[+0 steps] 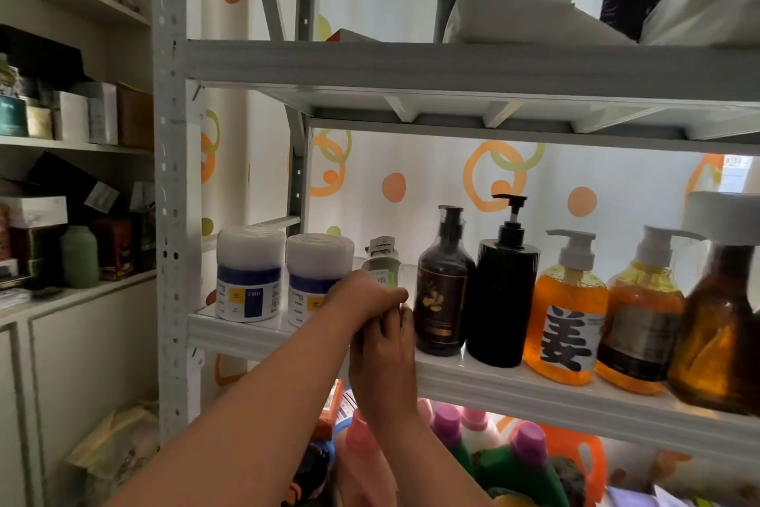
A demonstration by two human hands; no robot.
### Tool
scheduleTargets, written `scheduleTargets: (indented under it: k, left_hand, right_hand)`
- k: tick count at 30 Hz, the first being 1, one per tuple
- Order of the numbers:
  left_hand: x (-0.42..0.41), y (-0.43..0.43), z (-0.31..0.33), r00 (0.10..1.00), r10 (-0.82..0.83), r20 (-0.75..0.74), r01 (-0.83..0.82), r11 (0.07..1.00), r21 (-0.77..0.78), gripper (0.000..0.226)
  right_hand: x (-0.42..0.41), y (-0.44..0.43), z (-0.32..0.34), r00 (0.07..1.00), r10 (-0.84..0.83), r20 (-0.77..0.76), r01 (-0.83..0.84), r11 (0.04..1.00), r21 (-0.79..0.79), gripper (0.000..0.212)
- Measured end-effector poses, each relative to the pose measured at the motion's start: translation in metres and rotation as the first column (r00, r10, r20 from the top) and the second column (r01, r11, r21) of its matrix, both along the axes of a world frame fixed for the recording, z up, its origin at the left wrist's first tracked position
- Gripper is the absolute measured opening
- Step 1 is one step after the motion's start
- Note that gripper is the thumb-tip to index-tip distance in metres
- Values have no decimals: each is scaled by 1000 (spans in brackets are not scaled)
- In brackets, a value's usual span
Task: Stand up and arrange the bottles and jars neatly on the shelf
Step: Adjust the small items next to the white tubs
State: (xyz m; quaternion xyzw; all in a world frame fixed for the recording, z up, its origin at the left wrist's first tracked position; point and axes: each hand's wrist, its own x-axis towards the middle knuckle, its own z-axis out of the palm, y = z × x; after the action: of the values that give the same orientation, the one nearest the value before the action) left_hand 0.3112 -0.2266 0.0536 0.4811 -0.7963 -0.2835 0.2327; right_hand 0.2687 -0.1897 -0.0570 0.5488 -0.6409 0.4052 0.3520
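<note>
On the middle white shelf two white jars with blue labels stand at the left. Right of them a pale clear bottle with a green-and-white label stands upright. Both hands grip it: my left hand wraps its middle, my right hand holds its lower part. Its base is hidden by the hands. Further right stand a dark brown pump bottle, a black pump bottle, two orange pump bottles and an amber pump bottle.
The shelf above carries white packages and a dark box. Below the middle shelf are several detergent bottles with pink and purple caps. A grey upright post stands at the left, with a cabinet of boxes beyond it.
</note>
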Motion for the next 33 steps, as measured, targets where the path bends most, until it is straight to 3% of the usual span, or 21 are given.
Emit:
scheduleTargets:
  k: [5,8,13,16,20,23,26,33]
  left_hand:
    - [1,4,2,1000,16,27,-14,998,-66,34]
    - [3,10,-4,996,81,30,-73,975,-210,42]
    - [4,15,-22,979,116,-168,-176,897,-406,60]
    - [6,15,-30,951,89,-296,-199,909,-367,62]
    - [4,17,-40,916,17,-402,-146,945,-293,63]
    - [2,19,-47,882,-2,-471,-119,967,-226,65]
    - [2,18,-49,882,-13,-472,-107,968,-226,64]
    - [1,19,-56,879,-28,-476,-106,962,-252,62]
  right_hand:
    - [-2,2,0,996,-61,-58,61,998,-4,45]
    - [-3,1,-5,977,-114,-178,136,984,113,48]
    - [-10,-8,-10,994,13,-104,7,982,191,51]
    - [-13,-9,-14,997,60,-58,-44,969,245,52]
    - [-17,-7,-23,999,-19,-34,28,962,272,54]
    - [-16,1,-24,1000,-11,-18,15,980,197,53]
    - [-17,1,-26,999,-4,-47,14,981,196,55]
    - [-18,5,-31,996,-30,79,13,979,206,61]
